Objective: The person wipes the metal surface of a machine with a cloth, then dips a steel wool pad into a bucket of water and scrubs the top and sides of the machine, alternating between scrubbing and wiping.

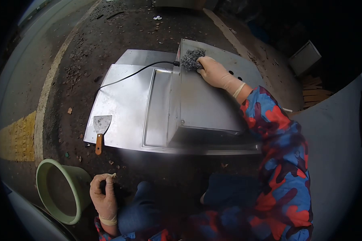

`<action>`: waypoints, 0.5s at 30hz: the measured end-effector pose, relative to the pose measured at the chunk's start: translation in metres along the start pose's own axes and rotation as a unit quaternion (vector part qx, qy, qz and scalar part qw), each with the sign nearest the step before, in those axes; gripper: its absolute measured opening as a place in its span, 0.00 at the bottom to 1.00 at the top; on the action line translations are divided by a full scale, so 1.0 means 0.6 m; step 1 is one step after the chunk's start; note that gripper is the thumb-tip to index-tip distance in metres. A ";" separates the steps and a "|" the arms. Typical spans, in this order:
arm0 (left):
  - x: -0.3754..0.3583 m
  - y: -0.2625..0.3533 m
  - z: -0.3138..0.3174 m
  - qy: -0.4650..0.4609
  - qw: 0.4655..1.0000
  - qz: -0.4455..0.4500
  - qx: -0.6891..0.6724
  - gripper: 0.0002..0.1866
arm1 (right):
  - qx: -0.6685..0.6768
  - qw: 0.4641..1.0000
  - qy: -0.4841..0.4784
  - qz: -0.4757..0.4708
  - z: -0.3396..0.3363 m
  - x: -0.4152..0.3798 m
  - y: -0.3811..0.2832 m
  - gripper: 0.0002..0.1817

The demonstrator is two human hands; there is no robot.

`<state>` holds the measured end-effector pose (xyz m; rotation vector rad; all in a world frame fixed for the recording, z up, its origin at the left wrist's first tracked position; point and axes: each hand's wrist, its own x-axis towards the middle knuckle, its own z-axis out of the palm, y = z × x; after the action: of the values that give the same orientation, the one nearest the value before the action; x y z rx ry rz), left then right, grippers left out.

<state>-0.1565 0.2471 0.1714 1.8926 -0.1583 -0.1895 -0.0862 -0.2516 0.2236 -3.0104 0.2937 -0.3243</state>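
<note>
My right hand [215, 73], in a thin pale glove, is closed on a grey wire scouring pad [192, 59]. It presses the pad against the far left part of a raised metal box [209, 96], beside the cable's plug. This box stands on a wide, shiny metal panel [118, 90] with a recessed border. Near my left knee, my left hand [103, 197] is gloved too, its fingers loosely curled with no object visible in them. A pale loose bit, perhaps the glove's tip, sticks out at the fingertips. A scraper [101, 132] with a wooden handle lies on the panel's left edge.
A pale green bucket [74, 193] stands tilted in view left of my left hand. From the box, a black cable [128, 73] runs left across the panel. Dark ground with dry leaves surrounds it. A light board [305, 58] and wooden slats [315, 90] are at right.
</note>
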 end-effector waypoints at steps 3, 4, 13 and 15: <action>0.002 -0.002 0.003 0.014 1.000 0.004 0.006 0.03 | 0.021 0.999 -0.004 -0.042 0.017 0.042 0.021 0.13; 0.002 0.000 0.004 0.014 1.000 0.005 0.010 0.02 | -0.005 1.000 0.006 -0.003 0.027 0.075 0.056 0.13; 0.003 -0.008 0.009 -0.012 0.998 0.065 0.012 0.04 | -0.063 0.997 -0.002 0.044 0.031 0.094 0.083 0.13; 0.002 -0.002 0.008 0.006 0.999 0.026 -0.030 0.01 | 0.008 0.998 -0.013 -0.055 0.002 0.002 0.020 0.13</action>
<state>-0.1562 0.2429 0.1684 1.8279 -0.1915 -0.1447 -0.0869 -0.2636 0.2215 -3.0180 0.1216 -0.2961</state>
